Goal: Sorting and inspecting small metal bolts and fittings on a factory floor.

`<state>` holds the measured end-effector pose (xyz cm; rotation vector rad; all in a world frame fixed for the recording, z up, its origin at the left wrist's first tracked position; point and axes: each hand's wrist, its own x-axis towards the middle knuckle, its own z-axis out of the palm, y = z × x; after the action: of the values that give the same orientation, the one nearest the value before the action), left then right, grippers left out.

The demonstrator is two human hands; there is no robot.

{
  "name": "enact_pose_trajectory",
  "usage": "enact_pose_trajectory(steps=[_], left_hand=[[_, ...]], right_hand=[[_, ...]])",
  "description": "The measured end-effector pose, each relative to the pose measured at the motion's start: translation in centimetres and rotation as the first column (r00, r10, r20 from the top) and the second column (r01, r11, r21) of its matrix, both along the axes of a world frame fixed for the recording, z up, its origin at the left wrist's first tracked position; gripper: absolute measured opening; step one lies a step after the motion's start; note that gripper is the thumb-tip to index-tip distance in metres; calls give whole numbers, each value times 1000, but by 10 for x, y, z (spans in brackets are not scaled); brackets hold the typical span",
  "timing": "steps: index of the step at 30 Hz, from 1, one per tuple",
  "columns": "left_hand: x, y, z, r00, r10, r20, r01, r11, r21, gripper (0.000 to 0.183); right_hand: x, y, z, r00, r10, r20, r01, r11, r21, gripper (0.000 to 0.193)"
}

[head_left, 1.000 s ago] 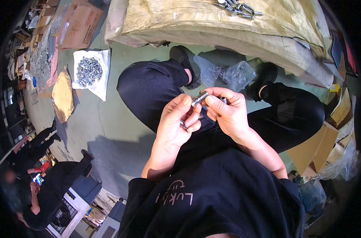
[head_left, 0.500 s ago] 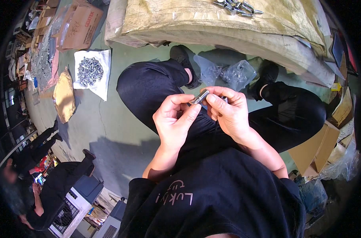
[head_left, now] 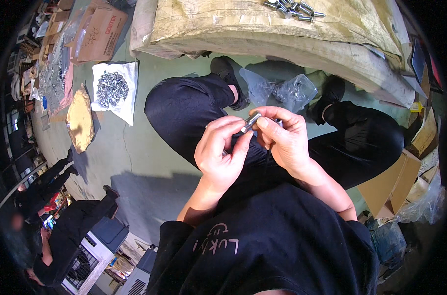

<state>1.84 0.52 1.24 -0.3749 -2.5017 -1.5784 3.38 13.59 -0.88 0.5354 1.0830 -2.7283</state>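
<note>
In front of my lap, my left hand (head_left: pixel 220 152) and my right hand (head_left: pixel 286 142) are together on one small shiny metal cylindrical fitting (head_left: pixel 251 120). The left thumb and fingertips pinch its lower end, while the right thumb and forefinger grip its upper end. A second metal piece (head_left: pixel 279 122) shows between the curled fingers of my right hand, mostly hidden. Similar metal fittings (head_left: pixel 302 10) lie in a loose pile on the covered surface beyond my knees. Between my feet rests a see-through plastic bag (head_left: pixel 297 93) with metal parts inside.
Left on the floor lie a white sheet (head_left: pixel 130 110) heaped with small metal parts (head_left: pixel 112 89) and a yellowish flat package (head_left: pixel 80 120). A cardboard box (head_left: pixel 98 32) stands behind them, an open carton (head_left: pixel 393 184) at right. Two people (head_left: pixel 73 236) are at lower left, beside a white-framed fan unit (head_left: pixel 98 246).
My left hand has moved slightly right and its fingers have closed further round the fitting's lower end. The right hand has hardly moved.
</note>
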Motion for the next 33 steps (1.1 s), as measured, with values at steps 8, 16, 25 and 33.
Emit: enact_pose_trajectory(steps=[8, 16, 25, 33], left_hand=[[1, -2, 3, 984, -33, 174, 22, 998, 62, 29], [-1, -8, -3, 837, -211, 505, -127, 823, 554, 20], [-2, -1, -7, 993, -12, 118, -17, 970, 241, 21], [-5, -1, -7, 999, -34, -12, 35, 994, 104, 23]], right_hand=[[0, 0, 0, 999, -27, -31, 29, 998, 48, 16], [0, 0, 0, 991, 11, -131, 6, 991, 135, 16], [-1, 0, 0, 972, 14, -234, 48, 966, 255, 19], [1, 2, 1, 990, 19, -143, 9, 980, 197, 16]])
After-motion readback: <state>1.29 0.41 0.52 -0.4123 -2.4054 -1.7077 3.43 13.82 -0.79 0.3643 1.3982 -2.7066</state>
